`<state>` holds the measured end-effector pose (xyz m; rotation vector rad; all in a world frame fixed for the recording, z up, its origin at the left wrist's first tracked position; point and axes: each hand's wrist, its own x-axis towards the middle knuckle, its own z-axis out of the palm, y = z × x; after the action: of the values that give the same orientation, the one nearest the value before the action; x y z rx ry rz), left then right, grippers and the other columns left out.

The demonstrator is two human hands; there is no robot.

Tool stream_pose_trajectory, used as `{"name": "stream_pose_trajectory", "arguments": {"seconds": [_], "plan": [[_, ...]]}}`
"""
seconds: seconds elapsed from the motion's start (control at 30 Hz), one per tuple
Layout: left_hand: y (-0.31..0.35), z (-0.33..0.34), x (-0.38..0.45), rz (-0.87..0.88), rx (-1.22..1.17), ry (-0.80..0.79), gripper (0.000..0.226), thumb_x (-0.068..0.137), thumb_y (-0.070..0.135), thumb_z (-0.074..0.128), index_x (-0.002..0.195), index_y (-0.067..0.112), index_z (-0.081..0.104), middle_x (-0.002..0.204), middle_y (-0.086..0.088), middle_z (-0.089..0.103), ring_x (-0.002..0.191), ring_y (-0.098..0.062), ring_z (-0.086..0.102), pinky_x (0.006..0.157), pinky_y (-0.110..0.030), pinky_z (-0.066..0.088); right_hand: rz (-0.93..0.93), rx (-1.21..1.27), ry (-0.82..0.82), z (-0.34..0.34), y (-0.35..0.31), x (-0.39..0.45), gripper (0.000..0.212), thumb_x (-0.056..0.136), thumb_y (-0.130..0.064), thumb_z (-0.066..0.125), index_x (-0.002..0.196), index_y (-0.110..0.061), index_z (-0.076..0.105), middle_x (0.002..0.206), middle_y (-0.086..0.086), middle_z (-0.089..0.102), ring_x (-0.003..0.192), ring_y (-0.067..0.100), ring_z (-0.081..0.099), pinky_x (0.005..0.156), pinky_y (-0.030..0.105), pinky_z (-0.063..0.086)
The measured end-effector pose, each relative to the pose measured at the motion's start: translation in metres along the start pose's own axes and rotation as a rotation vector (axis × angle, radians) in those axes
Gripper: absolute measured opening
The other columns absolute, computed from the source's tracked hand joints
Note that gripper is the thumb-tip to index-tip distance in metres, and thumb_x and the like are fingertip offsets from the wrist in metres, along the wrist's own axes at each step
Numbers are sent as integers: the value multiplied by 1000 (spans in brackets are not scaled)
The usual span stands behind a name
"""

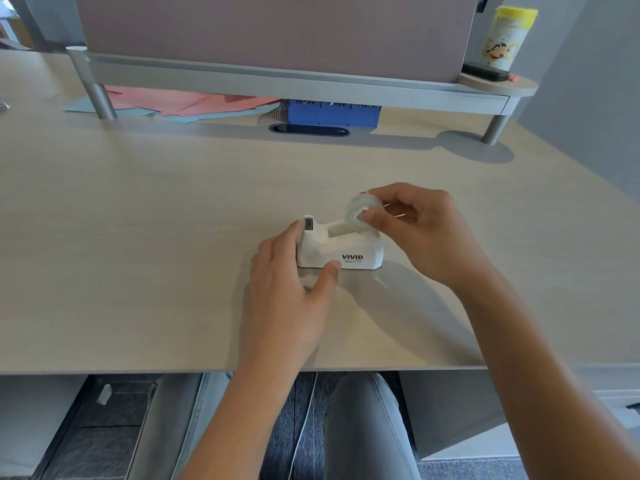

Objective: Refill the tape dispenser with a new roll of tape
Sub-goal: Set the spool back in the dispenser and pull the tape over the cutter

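A white tape dispenser (349, 249) marked VIVID stands on the pale wooden desk (156, 220), its roll slot bare. My left hand (287, 289) grips the dispenser's cutter end, thumb on the near side and fingers behind. A small pale object (308, 281) lies under that palm, mostly hidden. My right hand (419, 230) pinches a clear roll of tape (360, 211) between thumb and fingers, just above the back of the slot.
A grey monitor riser (277, 81) spans the back of the desk, with pink and blue papers (180, 103) and a blue box (332, 114) beneath it. A yellow-lidded canister (507, 36) stands on the riser's right end. The desk's front edge runs below my wrists.
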<state>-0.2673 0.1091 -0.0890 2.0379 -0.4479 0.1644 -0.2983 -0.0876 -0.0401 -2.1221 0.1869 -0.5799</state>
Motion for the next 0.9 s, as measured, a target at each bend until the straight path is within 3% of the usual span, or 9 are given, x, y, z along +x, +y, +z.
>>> {"name": "stream_pose_trajectory", "arguments": {"seconds": [0.23,0.43,0.63,0.73,0.9], "plan": [[3,0,-2,7,5,-23,77,78,64,50,147,29,50,129,4,60,119,-22,61,98,-47,53,-33,-17,-30,-1,10,1,14,92,-18,78,106,-17,79,111,-5,79,94,19,71,87,34,60],[3,-1,-3,11,11,-32,73,81,60,53,147,28,50,129,6,61,122,-20,58,98,-43,52,-44,-54,5,4,14,-4,12,90,-22,80,99,-29,78,109,-5,75,81,4,63,74,19,50],[1,0,-3,15,39,-35,69,85,55,57,148,27,50,130,5,61,123,-20,57,98,-41,51,-40,-173,-21,-3,7,-2,16,90,-23,80,106,-20,81,100,0,76,79,6,64,72,16,51],[0,1,-4,13,51,-39,70,85,55,56,148,27,49,131,5,61,123,-20,56,97,-38,50,-61,-285,-74,-6,-3,1,15,91,-22,78,106,-21,81,97,0,75,84,15,69,77,25,56],[-2,2,-3,15,68,-39,67,87,51,60,148,26,48,130,5,60,123,-21,56,97,-38,49,-60,-441,-177,-9,-17,8,16,94,-26,73,108,-25,81,95,-4,73,84,11,64,78,26,54]]}}
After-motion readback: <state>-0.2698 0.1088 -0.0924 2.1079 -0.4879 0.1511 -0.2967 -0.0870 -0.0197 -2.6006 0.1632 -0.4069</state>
